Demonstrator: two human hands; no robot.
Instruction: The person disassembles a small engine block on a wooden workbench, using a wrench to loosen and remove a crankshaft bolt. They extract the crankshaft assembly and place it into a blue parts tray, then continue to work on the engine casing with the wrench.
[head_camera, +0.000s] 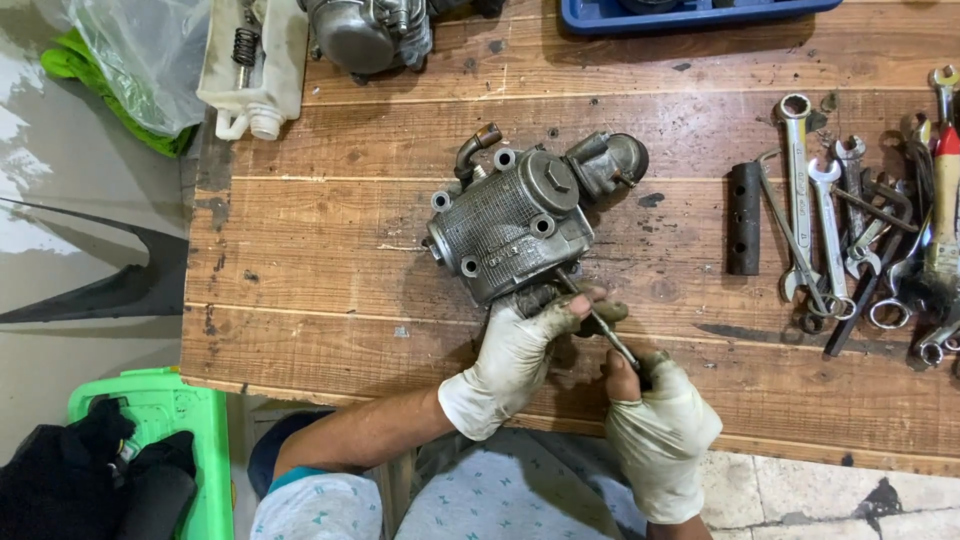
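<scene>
the plank table (330, 260) carries the engine part (510, 225) just above the grip, wrenches (850, 230) and a black tube (744, 217) far to its right.

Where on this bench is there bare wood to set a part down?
Bare planks lie left of the metal engine part, toward the table edge, and between it and the black cylinder. The wrench pile crowds the right; both gloved hands occupy the front middle.

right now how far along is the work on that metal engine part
Done: the grey engine part is out on the wooden bench, wrenches laid out beside it. In hand: left hand steadies its near edge while right hand works a thin tool into it. Left: its cap and fittings are still attached.
</scene>
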